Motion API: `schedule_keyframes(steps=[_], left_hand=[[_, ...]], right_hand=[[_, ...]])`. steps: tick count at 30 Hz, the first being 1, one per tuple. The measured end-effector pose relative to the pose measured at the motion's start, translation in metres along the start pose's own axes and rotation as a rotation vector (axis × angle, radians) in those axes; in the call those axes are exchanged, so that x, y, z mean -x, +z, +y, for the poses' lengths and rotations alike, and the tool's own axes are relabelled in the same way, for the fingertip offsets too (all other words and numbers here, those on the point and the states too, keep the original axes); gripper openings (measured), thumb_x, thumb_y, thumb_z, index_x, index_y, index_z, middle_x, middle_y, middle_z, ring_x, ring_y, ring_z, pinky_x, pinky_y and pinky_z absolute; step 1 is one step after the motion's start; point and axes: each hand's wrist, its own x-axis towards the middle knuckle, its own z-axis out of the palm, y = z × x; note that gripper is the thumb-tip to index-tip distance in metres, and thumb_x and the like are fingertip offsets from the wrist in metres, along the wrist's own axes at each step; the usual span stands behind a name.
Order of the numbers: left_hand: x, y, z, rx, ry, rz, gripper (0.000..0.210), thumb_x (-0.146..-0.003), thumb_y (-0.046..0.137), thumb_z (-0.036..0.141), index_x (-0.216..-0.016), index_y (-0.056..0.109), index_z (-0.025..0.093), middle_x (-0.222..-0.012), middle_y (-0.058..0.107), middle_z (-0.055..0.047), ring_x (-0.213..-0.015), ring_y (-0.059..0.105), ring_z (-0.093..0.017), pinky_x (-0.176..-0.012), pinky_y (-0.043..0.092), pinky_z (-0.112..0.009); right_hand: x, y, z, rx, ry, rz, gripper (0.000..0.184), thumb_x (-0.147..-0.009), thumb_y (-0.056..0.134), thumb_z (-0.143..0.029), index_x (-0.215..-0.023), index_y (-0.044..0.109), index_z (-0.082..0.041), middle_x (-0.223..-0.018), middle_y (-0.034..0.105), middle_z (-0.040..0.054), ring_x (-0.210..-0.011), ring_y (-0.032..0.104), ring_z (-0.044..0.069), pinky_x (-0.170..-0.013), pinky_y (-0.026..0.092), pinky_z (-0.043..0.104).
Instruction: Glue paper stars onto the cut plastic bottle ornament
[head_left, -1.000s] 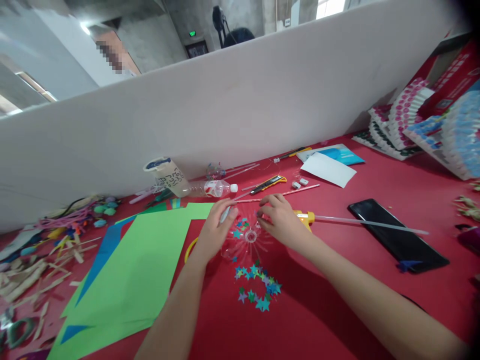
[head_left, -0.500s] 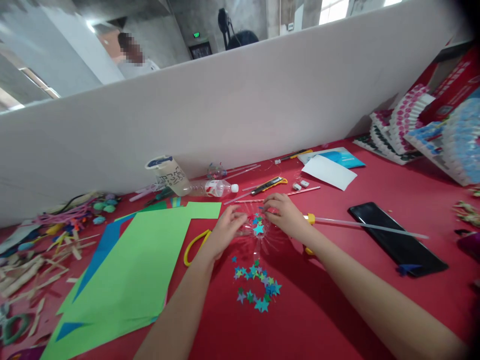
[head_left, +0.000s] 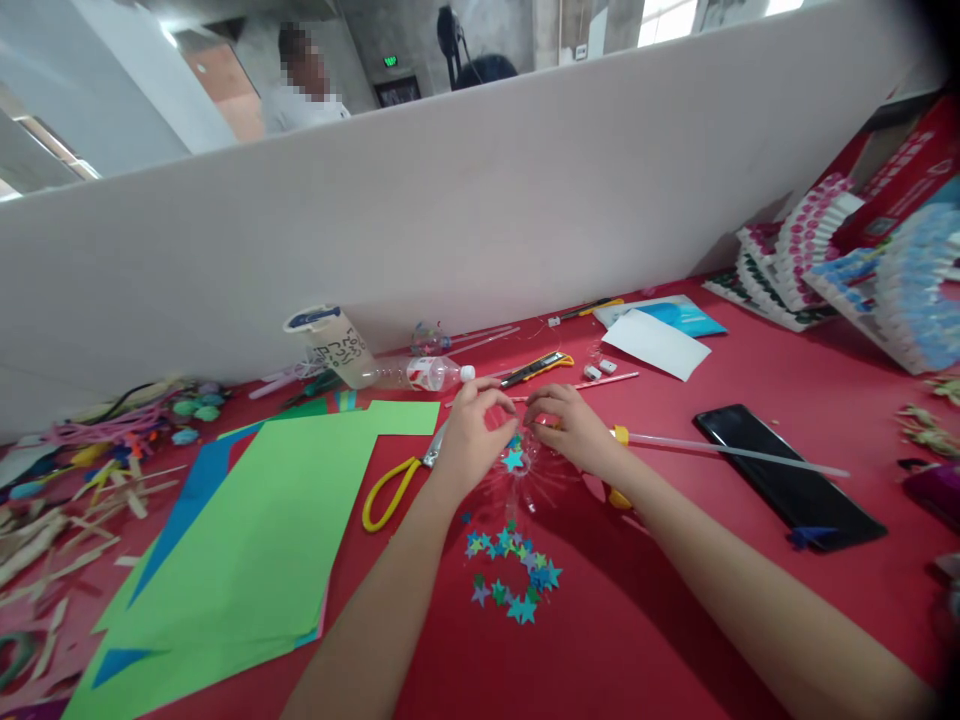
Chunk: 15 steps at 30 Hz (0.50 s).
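My left hand [head_left: 472, 437] is raised with its thumb and forefinger curled together; anything between them is too small to make out. Opposite it, my right hand [head_left: 574, 428] has its fingers bent in a pinch, and its fingertips almost meet the left ones. Below and between both hands sits a clear plastic piece with thin splayed strips [head_left: 529, 490]. A bright blue paper star [head_left: 513, 460] and smaller stars show at its middle, partly covered by my fingers. Closer to me, a loose ring of blue, green and purple star cutouts [head_left: 523, 607] lies on the red table [head_left: 592, 640].
Yellow-handled scissors [head_left: 391, 497] and green paper sheets [head_left: 247, 530] lie left. Behind are a plastic bottle [head_left: 427, 374], a paper cup [head_left: 334, 350] and a utility knife [head_left: 536, 370]. A black phone [head_left: 787, 478] under a clear stick [head_left: 697, 447] lies right.
My left hand has moved up and right, its fingertips now closer to my right hand's. The right hand has barely moved. The person behind the partition has shifted right.
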Motion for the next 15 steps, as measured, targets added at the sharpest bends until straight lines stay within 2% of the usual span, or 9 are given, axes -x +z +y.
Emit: schedule_keyframes(steps=[4, 8, 12, 15], left_hand=[[0.001, -0.008, 0.000, 0.046, -0.025, -0.051, 0.005, -0.078, 0.059, 0.017, -0.074, 0.058, 0.020, -0.113, 0.054, -0.005, -0.114, 0.051, -0.019, -0.104, 0.033, -0.039], [0.007, -0.011, -0.004, 0.077, -0.032, -0.100, 0.006, -0.080, 0.058, 0.020, -0.085, 0.057, 0.021, -0.113, 0.057, -0.005, -0.114, 0.052, -0.020, -0.102, 0.035, -0.039], [0.013, -0.009, -0.008, 0.042, -0.018, -0.101, 0.016, -0.082, 0.058, 0.026, -0.097, 0.057, 0.022, -0.113, 0.058, -0.006, -0.115, 0.051, -0.020, -0.100, 0.038, -0.038], [0.017, -0.011, -0.010, 0.002, -0.029, -0.092, 0.012, -0.082, 0.058, 0.029, -0.092, 0.059, 0.022, -0.116, 0.056, -0.006, -0.118, 0.048, -0.021, -0.102, 0.036, -0.039]], right_hand=[[0.001, -0.004, -0.003, 0.017, -0.010, -0.014, 0.015, -0.072, 0.056, -0.009, -0.076, 0.065, -0.020, -0.100, 0.061, 0.0056, -0.098, 0.052, 0.022, -0.087, 0.040, 0.040], [0.002, -0.007, -0.007, 0.041, -0.021, -0.027, 0.009, -0.072, 0.059, -0.012, -0.074, 0.063, -0.020, -0.101, 0.061, 0.0062, -0.099, 0.051, 0.023, -0.087, 0.041, 0.040], [0.002, -0.007, -0.011, 0.095, -0.037, -0.015, 0.002, -0.075, 0.063, -0.020, -0.073, 0.061, -0.020, -0.102, 0.061, 0.0069, -0.098, 0.050, 0.023, -0.086, 0.042, 0.040], [0.003, -0.007, -0.011, 0.156, -0.048, 0.002, 0.004, -0.076, 0.063, -0.020, -0.072, 0.061, -0.020, -0.101, 0.061, 0.0076, -0.097, 0.050, 0.023, -0.085, 0.041, 0.041]])
